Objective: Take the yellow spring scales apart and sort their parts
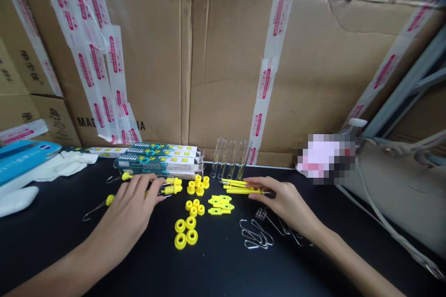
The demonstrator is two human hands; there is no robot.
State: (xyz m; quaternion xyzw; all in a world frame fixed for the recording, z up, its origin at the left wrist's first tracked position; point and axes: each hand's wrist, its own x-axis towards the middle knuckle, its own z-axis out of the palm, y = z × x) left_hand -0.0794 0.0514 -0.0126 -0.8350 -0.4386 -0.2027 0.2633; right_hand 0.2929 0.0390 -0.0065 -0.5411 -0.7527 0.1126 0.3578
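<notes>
My left hand (139, 199) is curled over spring scales with yellow ends (172, 189) and wire hooks; it hides their middles. At the right, my right hand (275, 195) has thumb and fingers closed round the ends of thin yellow rods (240, 186). Between the hands lie yellow caps (198, 185), small yellow rings (195, 207), flanged yellow rings (186, 232) and flat yellow pieces with holes (221, 205). Clear tubes (232, 158) stand upright behind the rods. Bent wire hooks (256, 234) are in front of my right hand, and springs (261, 214) lie partly under it.
Stacked printed boxes (158, 160) stand behind my left hand. A tall cardboard wall (223, 79) closes off the back of the black table (216, 274). White cloth (66, 167) and a blue package (28, 158) lie at left; a beige bag (393, 195) and a bottle (357, 125) are at right.
</notes>
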